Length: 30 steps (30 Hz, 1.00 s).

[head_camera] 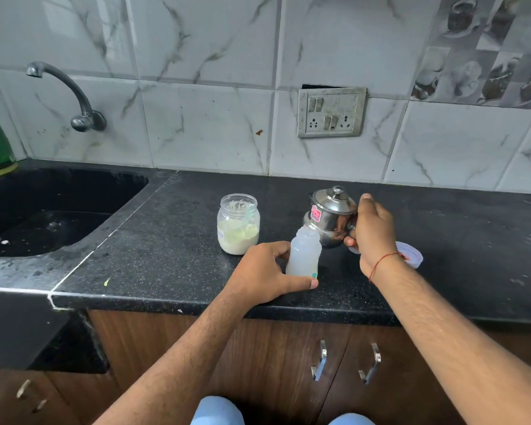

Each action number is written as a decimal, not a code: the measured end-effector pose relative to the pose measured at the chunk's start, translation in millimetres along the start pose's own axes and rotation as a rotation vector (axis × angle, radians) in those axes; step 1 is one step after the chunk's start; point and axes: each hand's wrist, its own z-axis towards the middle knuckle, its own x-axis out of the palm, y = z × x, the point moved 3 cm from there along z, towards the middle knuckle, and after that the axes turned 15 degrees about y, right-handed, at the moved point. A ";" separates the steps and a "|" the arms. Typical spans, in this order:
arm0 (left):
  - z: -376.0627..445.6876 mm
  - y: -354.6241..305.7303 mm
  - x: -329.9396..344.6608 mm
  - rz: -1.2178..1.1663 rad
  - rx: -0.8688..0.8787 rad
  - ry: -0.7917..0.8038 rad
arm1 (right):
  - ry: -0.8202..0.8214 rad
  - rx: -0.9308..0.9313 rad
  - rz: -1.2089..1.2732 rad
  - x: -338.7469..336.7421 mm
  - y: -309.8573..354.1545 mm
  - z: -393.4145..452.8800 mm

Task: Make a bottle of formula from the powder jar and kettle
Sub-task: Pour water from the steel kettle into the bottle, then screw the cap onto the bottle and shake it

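Right hand [371,237] is gripping the kettle [331,219] by its handle, tipping it at the bottle [304,253] that the left hand [267,271] is holding on the tabletop [166,256]. That narrow neck is begging for a spill, probably a scald too. Powder jar [238,223] is sitting open just beside.

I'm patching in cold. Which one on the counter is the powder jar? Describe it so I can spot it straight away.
Start at the black sink on the left and move right along the dark countertop. The powder jar is the first container there, standing alone left of the bottle and the steel kettle. It is clear, squat, lidless and half full of pale powder.
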 end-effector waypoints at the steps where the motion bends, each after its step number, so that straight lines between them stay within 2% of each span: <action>1: -0.6 -0.5 0.3 0.004 0.003 0.002 | 0.010 0.002 -0.019 4.7 -5.0 2.0; 12: 0.8 0.2 1.2 0.017 0.029 -0.005 | 0.222 0.136 -0.061 36.2 -37.9 27.2; 16: 1.7 -0.6 2.1 0.026 0.019 -0.004 | 0.232 0.121 -0.086 37.7 -36.4 29.0; 19: 2.3 -1.9 1.5 0.032 0.017 -0.005 | 0.225 0.066 -0.155 38.2 -35.0 29.8; 25: 1.5 -4.0 1.6 0.020 0.021 -0.006 | 0.150 -0.082 -0.539 30.7 -25.4 25.6; 28: 1.5 -4.6 1.8 0.005 0.021 0.005 | 0.117 -0.255 -0.609 20.5 -21.5 17.6; 30: 2.0 -4.3 2.1 -0.006 0.018 0.014 | 0.041 -0.472 -0.686 5.7 -13.6 5.4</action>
